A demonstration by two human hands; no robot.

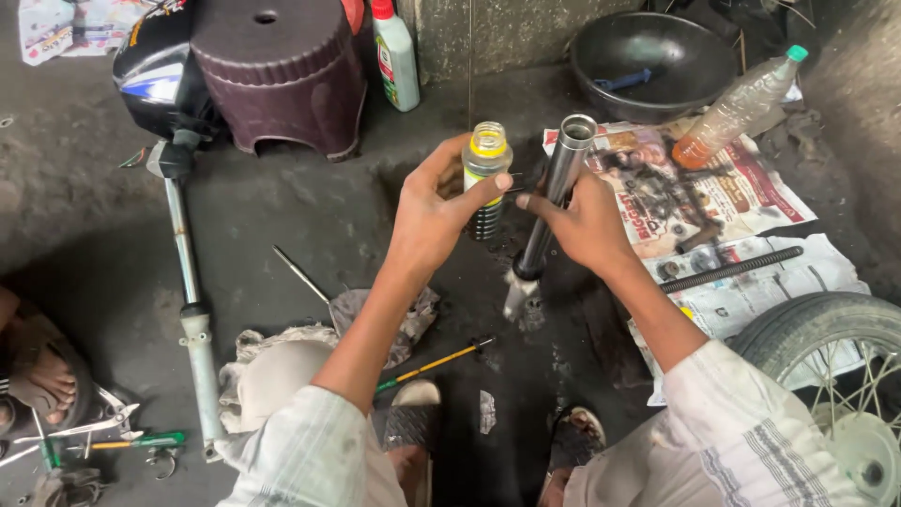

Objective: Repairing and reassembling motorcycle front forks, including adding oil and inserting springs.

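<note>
My left hand (434,208) grips a small open bottle (486,161) with a yellow neck ring and a ribbed dark lower part, held upright. Beside it my right hand (584,223) holds a metal fork tube (556,192) that stands tilted on the oily floor, its open top near the bottle's mouth. The tube's lower end (519,296) rests on the ground between my feet.
A second fork leg (192,310) lies at the left by a dark plastic stool (280,70). Newspaper (741,202) with small parts, a long spring (732,269) and a plastic bottle (737,103) is at the right, a black basin (652,61) behind, a spoked wheel (840,376) at lower right. Tools (103,437) and another person's foot (42,376) are at lower left.
</note>
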